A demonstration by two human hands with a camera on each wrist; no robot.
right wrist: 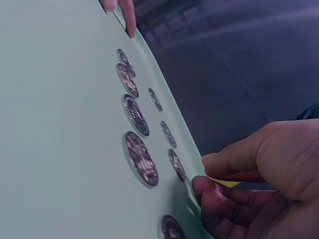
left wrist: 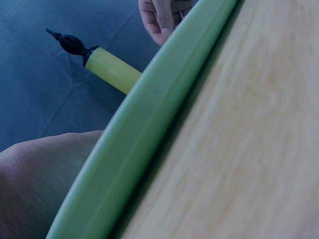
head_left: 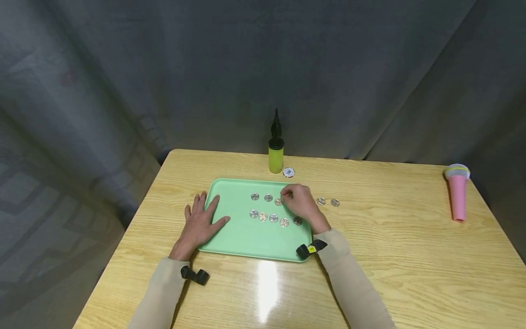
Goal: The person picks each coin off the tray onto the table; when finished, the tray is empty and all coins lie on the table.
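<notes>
The coins (head_left: 269,209) lay in two rows on the green tray (head_left: 242,237): three in the far row, five in the near row. The right hand (head_left: 302,201) hovered over the right end of the far row with its fingers curled inward, fingertips (right wrist: 205,191) bunched just beside the third coin (head_left: 278,201) of that row. In the right wrist view thumb and fingers were drawn close together, but whether they pinched a coin could not be told; something small and yellowish showed between them. The near row's coins sat just below those fingertips, the last one (head_left: 297,221) close under the heel of the hand.

The left hand (head_left: 201,224) lay flat, fingers straight and spread, across the tray's left rim (left wrist: 149,114), the fingertips reaching onto the green surface, well apart from the coins.

Beyond the right hand's knuckles, off the tray, two more coins (head_left: 328,201) lay on the wooden table (head_left: 390,256). Farther from the fingers, a yellow pump with a black nozzle (head_left: 276,151) stood upright at the table's far edge, a white-rimmed chip (head_left: 289,172) just beside it. A pink cup (head_left: 457,192) stood upside down, far off to the right. A dark curtain (head_left: 164,68) hung behind.
</notes>
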